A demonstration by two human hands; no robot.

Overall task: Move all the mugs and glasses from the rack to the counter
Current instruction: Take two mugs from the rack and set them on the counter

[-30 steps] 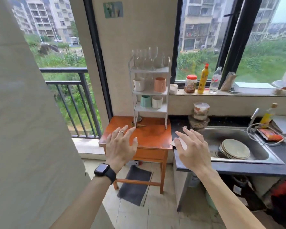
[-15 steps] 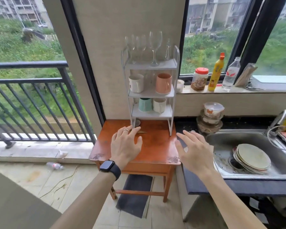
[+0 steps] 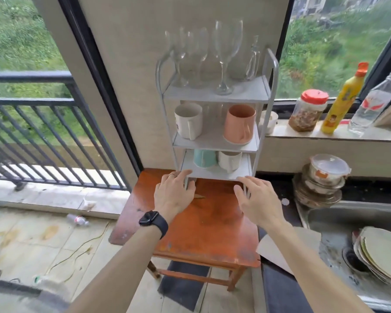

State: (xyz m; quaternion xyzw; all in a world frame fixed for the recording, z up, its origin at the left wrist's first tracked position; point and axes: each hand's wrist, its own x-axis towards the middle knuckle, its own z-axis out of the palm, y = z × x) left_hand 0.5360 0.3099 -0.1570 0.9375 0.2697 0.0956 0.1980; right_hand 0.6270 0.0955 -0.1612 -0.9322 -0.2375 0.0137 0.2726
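A white three-shelf rack [image 3: 246, 93] stands at the back of an orange wooden table [image 3: 208, 224]. Several clear wine glasses [image 3: 227, 48] stand on its top shelf. On the middle shelf sit a white mug [image 3: 187, 120] and a pink mug [image 3: 239, 124]. The bottom shelf carries a teal mug [image 3: 204, 158] and another white mug [image 3: 229, 160]. My left hand [image 3: 174, 195] is open, fingertips at the bottom shelf's front left edge. My right hand [image 3: 255, 199] is open just below the shelf's front right corner. Neither hand holds anything.
A dark counter [image 3: 278, 190] with a steel sink [image 3: 339, 220] full of plates [image 3: 384, 254] lies to the right. Stacked bowls with a lidded container [image 3: 323, 181] stand beside the sink. A jar [image 3: 307, 111], yellow bottle [image 3: 341, 100] and water bottle [image 3: 370, 107] line the windowsill. Balcony railing [image 3: 43, 132] at left.
I have come closer to the rack and table. Both open hands have moved forward over the table, from its front part up to the rack's bottom shelf.
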